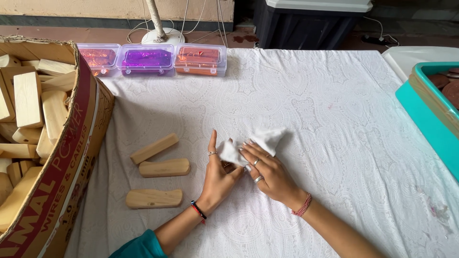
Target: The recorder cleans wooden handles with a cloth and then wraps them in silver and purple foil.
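My left hand [217,177] and my right hand [267,171] meet at the middle of the white patterned tablecloth [334,124]. Both are closed around a small brown object wrapped in a white cloth [260,141]; most of that object is hidden by the cloth and my fingers. The right hand presses the cloth against it while the left hand supports it from the left side. Three pale wooden blocks lie just left of my left hand: one angled block [154,148], one below it [164,167], and the nearest [154,198].
A large cardboard box [71,157] full of several wooden blocks stands at the left edge. Three clear plastic boxes with coloured foil, the middle one purple [146,59], sit at the back. A teal tray [430,110] with brown pieces is at the right.
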